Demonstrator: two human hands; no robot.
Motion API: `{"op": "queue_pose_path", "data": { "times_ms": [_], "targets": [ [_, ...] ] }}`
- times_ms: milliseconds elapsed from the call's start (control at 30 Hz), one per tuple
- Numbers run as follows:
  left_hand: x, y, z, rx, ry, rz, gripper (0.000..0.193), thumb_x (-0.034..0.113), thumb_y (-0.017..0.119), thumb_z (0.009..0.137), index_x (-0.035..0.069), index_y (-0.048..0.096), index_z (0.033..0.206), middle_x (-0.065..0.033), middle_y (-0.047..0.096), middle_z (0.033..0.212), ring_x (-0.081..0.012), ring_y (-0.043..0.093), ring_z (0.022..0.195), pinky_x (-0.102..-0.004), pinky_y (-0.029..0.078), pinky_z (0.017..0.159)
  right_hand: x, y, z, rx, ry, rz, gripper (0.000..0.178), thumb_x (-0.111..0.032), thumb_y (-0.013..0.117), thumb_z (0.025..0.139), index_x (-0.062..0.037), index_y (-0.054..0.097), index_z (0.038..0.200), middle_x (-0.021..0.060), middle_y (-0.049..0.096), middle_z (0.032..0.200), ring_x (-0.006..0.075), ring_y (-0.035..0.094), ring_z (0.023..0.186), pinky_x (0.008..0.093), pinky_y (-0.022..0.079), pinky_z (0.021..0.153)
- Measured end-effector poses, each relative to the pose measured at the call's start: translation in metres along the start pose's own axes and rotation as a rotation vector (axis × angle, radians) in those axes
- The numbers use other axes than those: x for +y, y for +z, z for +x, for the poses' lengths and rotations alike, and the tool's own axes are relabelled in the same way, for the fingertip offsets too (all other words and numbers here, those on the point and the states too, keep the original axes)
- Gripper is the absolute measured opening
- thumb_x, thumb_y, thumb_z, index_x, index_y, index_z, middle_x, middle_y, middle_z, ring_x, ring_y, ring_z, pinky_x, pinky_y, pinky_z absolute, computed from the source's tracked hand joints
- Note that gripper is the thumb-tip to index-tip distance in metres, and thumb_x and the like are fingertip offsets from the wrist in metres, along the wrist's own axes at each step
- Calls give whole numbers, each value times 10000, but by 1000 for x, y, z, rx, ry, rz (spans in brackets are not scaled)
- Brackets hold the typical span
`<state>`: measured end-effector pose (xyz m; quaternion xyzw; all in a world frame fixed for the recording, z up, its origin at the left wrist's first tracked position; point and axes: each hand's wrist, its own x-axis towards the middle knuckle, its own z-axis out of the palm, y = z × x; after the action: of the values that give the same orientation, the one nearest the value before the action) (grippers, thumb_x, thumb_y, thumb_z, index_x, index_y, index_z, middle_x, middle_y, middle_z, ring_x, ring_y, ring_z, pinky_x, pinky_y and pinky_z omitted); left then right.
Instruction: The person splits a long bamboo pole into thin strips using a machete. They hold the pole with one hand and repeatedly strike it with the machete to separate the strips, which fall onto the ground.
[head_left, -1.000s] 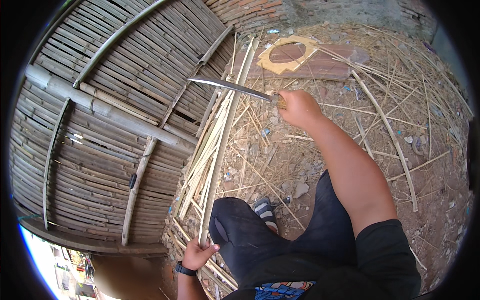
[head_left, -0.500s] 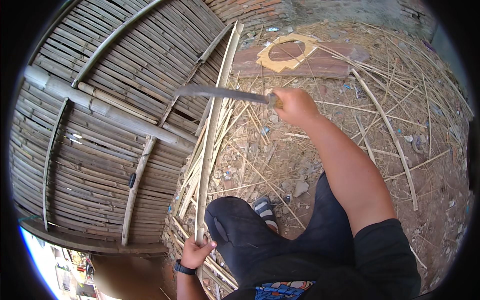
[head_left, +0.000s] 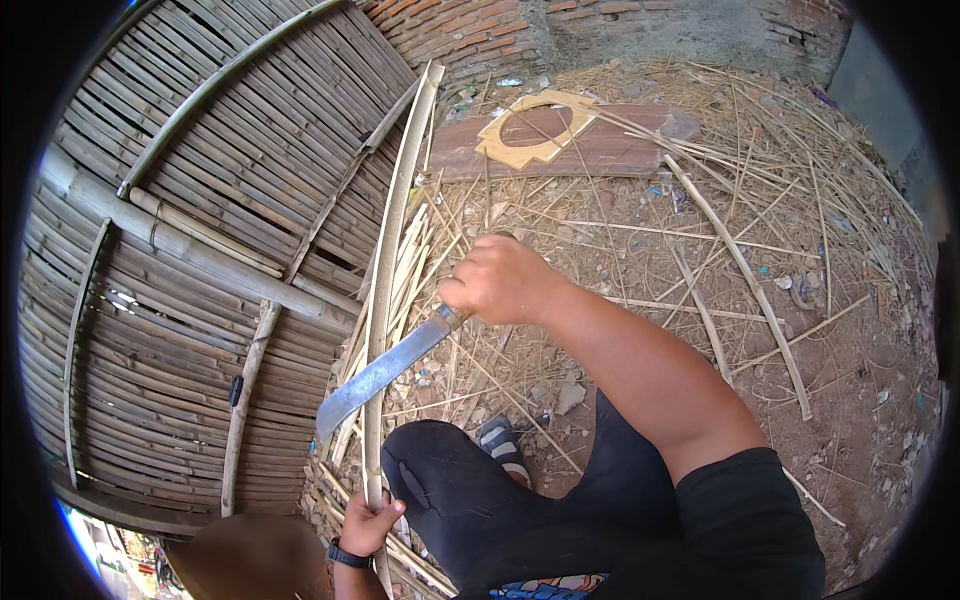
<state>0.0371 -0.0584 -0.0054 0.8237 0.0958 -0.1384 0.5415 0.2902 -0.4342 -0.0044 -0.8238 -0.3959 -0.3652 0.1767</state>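
- Right hand (head_left: 500,280): fist wrapped firmly around the handle of a large knife (head_left: 382,378), forearm entering from the person's right.
- Knife: blade directed toward the person's lower left, lying across the line of a long split bamboo strip (head_left: 381,285). I cannot tell whether blade and strip touch.
- Left hand (head_left: 368,524): gripping the strip near its lower end, thumb visible; a dark wristwatch (head_left: 348,556) sits just behind it.
- Bamboo strip: stands lengthwise away from the person, passing just beside the left knee (head_left: 425,450); far end near the slatted bamboo wall (head_left: 180,350).
- Beside the strip, on its right: a pile of thinner pale strips (head_left: 408,262).
- Beyond, on the ground: a brown board (head_left: 640,155) carrying a yellowish panel (head_left: 518,160) with a round cut-out.
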Motion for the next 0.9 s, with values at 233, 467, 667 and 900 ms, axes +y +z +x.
{"op": "queue_pose_path", "data": {
  "times_ms": [233, 467, 667, 900],
  "targets": [
    [-5, -15, -19, -27, -61, 22, 302, 106, 786, 877, 109, 513, 748, 77, 472, 670, -36, 412, 611, -234, 368, 569, 61, -23, -38, 55, 717, -54, 206, -195, 759, 791, -113, 620, 920, 83, 680, 775, 309, 691, 781, 458, 550, 720],
    [-10, -1, -3, -34, -33, 10, 280, 149, 784, 895, 108, 525, 793, 87, 477, 690, -31, 401, 619, -227, 348, 559, 8, -2, -13, -87, 219, 93, 175, -173, 765, 749, -144, 619, 842, 52, 653, 722, 267, 685, 741, 419, 540, 696],
    [-16, -9, -8, 10, 25, 98, 308, 133, 798, 881, 109, 521, 749, 94, 464, 658, -26, 392, 602, -221, 346, 547, 0, 8, -4, -77, 109, 127, 109, -169, 731, 785, -150, 627, 809, 54, 651, 712, 258, 684, 737, 410, 535, 717],
    [-19, -7, -23, 12, -29, 94, 324, 138, 815, 869, 93, 518, 748, 90, 461, 639, -29, 399, 592, -227, 370, 547, 54, -19, -36, 8, 658, 13, 161, -158, 757, 778, -136, 638, 886, 75, 679, 781, 299, 692, 774, 462, 546, 711]
  ]
}}
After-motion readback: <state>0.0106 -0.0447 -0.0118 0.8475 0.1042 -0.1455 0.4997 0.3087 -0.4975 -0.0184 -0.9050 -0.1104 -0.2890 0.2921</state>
